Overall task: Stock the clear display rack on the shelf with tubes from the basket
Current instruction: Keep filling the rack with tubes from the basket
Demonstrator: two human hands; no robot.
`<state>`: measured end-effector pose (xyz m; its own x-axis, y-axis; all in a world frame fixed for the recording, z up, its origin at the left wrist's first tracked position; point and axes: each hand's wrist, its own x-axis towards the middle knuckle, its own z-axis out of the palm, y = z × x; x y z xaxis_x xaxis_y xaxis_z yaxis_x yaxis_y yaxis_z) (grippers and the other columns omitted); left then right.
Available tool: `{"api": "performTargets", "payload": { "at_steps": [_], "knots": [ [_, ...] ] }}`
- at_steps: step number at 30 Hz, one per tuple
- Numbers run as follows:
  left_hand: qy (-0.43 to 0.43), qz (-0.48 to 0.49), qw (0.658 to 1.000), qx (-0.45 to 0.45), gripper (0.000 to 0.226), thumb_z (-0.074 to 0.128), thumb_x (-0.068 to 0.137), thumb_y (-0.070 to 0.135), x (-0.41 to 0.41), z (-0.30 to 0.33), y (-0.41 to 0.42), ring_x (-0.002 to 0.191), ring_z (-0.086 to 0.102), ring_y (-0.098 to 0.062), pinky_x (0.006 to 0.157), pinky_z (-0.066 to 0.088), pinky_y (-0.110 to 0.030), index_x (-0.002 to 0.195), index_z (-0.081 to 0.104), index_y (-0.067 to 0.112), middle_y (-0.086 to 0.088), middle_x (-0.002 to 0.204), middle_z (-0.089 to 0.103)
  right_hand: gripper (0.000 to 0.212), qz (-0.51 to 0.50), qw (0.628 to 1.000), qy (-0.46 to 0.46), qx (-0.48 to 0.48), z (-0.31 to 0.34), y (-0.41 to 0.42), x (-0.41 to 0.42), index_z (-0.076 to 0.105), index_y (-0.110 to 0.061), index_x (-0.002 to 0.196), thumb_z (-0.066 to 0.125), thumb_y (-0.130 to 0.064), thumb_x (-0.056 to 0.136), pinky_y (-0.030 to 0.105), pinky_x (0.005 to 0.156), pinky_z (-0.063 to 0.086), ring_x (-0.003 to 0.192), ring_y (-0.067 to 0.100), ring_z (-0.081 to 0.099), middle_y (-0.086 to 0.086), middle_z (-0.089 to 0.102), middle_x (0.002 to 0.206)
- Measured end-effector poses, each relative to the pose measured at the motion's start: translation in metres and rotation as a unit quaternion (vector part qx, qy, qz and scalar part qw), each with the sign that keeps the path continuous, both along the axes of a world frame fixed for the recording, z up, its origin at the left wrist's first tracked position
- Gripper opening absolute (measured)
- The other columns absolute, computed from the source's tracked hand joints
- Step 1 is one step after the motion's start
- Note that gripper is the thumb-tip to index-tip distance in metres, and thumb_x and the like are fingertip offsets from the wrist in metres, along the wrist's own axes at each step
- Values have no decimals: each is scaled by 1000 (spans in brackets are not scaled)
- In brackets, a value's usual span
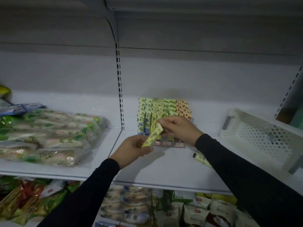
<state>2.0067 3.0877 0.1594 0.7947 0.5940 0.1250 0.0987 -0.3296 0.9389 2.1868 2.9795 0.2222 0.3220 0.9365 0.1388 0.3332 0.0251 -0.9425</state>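
We see a yellow-green tube [153,136] held slantwise in front of the clear display rack [164,122], its lower end in the left hand [134,149] and its upper end at the right hand [178,128]. The left fingers [148,150] curl under the tube's lower end and grip it against the palm. The right fingers [161,120] are drawn narrow, thumb and forefinger pinching the tube's flat upper end just before the front row of the rack. The tube tilts up to the right, between the two hands and above the shelf [164,166].

Behind it the rack stands against the back wall, filled with upright rows of tubes: green and yellow ones [157,107] over most of it, orange ones [183,108] in the right column. We cannot tell how many slots in the front row are free, since the hands cover part of it.

To the right, another pale yellow tube [202,159] lies flat on the shelf, partly hidden under the right sleeve [246,169]. Farther right sits the white perforated basket [262,135], well apart from the rack. On the left part of the shelf lies a heap of bagged packets [49,136]. More packets [180,210] fill the shelf below.
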Motion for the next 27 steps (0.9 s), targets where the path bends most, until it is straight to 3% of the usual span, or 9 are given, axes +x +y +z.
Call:
{"api": "performTargets", "payload": {
  "at_steps": [1,3,6,12,15,17,20,24,27],
  "knots": [
    [-6,45,998,44,20,79,82,20,3,-1,0,62,54,-5,61,44,-21,82,59,21,13,72,64,37,-3,1000,11,-8,0,0,-2,65,7,108,57,-27,97,19,71,57,65,12,58,-3,49,67],
    [-19,108,989,97,29,82,78,24,7,-5,1,56,50,-1,53,36,-16,84,54,23,11,76,66,31,-3,1000,17,-19,1,0,-6,69,1,94,58,-28,96,16,69,55,65,6,65,-5,61,77],
    [-28,148,981,123,29,81,79,28,8,-9,1,58,52,-2,51,35,-14,85,53,26,6,85,70,22,-5,1000,1,-28,0,0,-10,68,-3,105,63,-20,93,13,65,54,73,5,72,3,72,94],
    [-26,161,978,131,31,81,77,38,12,-17,1,66,59,-19,54,42,-21,85,52,29,5,83,70,20,-48,999,10,-12,-1,5,-11,68,5,104,67,-8,90,13,57,52,59,5,68,8,71,77],
    [-14,143,980,135,29,78,79,41,12,-21,4,64,56,-12,53,40,-16,90,54,29,5,82,70,16,-75,997,-26,-13,-1,10,-12,72,0,98,69,-13,89,17,60,54,62,9,69,9,74,77],
    [34,128,975,178,33,74,81,46,9,-23,8,78,61,-9,63,44,-18,103,57,30,8,91,68,12,-107,993,-59,-3,2,13,-10,73,-5,93,69,-15,89,18,61,55,62,10,69,9,74,78],
    [182,99,935,288,66,59,82,65,0,-30,19,114,55,-20,90,42,-28,129,55,20,-1,120,59,18,-166,972,-166,26,11,16,-4,75,-10,81,66,-21,91,16,61,54,59,5,68,0,72,69],
    [268,66,890,363,76,23,74,81,-6,-42,26,120,47,-24,101,38,-33,101,55,18,-3,119,56,35,-217,921,-322,41,18,24,-2,71,-3,67,60,-25,93,18,62,48,57,14,64,4,69,61],
    [272,62,881,381,91,15,72,80,-7,-46,24,128,42,-23,109,31,-33,118,56,12,-7,134,51,38,-219,907,-357,37,18,33,0,69,-1,66,58,-25,93,24,68,52,62,23,65,9,67,61]
  ]
}}
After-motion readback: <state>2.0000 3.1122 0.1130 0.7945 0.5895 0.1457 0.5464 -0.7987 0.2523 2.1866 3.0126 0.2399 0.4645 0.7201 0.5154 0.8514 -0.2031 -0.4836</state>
